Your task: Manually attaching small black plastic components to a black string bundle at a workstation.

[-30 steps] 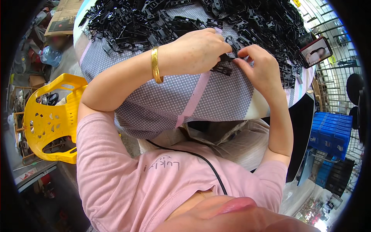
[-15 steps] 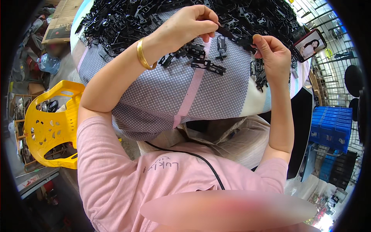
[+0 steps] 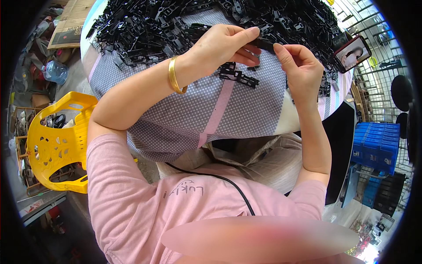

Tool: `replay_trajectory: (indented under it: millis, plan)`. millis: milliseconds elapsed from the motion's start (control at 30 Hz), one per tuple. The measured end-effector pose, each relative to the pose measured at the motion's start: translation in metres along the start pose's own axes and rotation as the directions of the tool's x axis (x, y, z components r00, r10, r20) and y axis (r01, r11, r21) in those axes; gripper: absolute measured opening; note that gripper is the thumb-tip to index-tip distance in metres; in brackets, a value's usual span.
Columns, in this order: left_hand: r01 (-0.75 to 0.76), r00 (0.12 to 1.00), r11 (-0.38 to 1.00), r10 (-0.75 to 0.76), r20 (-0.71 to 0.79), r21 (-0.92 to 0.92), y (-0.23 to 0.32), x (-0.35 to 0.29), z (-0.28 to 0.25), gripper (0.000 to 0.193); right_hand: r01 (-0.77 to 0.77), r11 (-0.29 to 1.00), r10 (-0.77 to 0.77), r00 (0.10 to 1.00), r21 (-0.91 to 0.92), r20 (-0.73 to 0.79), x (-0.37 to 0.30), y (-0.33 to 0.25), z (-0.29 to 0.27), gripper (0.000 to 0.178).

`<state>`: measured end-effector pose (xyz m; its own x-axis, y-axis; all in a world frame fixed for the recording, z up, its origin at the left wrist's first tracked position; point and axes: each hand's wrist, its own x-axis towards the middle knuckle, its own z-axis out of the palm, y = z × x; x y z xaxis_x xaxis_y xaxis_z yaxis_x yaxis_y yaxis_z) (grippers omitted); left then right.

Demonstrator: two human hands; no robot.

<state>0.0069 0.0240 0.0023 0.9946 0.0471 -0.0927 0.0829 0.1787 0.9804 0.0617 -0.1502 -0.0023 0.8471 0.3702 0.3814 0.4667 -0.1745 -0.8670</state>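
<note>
Between my two hands is a small, narrow black part [image 3: 265,45], its exact shape partly hidden by fingers. My right hand [image 3: 302,66] pinches its right end with thumb and forefinger. The left end lies against the fingers of my left hand [image 3: 231,46], whose thumb is above and other fingers curl below; a gold bangle [image 3: 174,75] circles that wrist. Just below the left fingers, a few black plastic clip-like pieces [image 3: 239,78] rest on the dotted cloth [image 3: 184,110]. Beyond both hands spreads a big heap of similar black pieces [image 3: 145,28].
A phone [image 3: 351,53] with a lit screen leans at the heap's right edge. To the left stands a yellow plastic chair [image 3: 57,141], with a cardboard box [image 3: 70,24] farther off. Blue crates [image 3: 376,145] are stacked at the right, near a wire rack [image 3: 360,17].
My hands have come closer together; the right moved left, the left slid slightly right and lower. Some loose pieces near the left hand are now covered by it.
</note>
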Motion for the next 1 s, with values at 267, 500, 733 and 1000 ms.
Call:
replay_trajectory:
  millis: [267, 500, 733, 1000]
  plan:
    - [0.062, 0.996, 0.969, -0.043, 0.081, -0.238, -0.001, -0.004, 0.004, 0.038, 0.100, 0.993, -0.104, 0.993, -0.068, -0.059, -0.002, 0.002, 0.004, 0.015]
    - [-0.150, 0.981, 0.987, 0.141, 0.131, 0.063, -0.006, -0.004, 0.002, 0.027, 0.185, 0.944, -0.182, 0.983, -0.272, 0.036, 0.000, 0.001, -0.002, 0.020]
    - [-0.052, 0.986, 0.998, 0.047, 0.161, 0.030, -0.003, 0.003, -0.003, 0.032, 0.014, 0.988, 0.027, 0.966, -0.155, 0.258, 0.043, 0.007, -0.024, 0.026]
    - [0.069, 0.992, 0.989, -0.054, 0.115, -0.133, -0.002, 0.008, -0.009, 0.041, 0.603, 0.449, -0.441, 0.791, -0.659, 0.424, 0.120, 0.045, 0.023, 0.024]
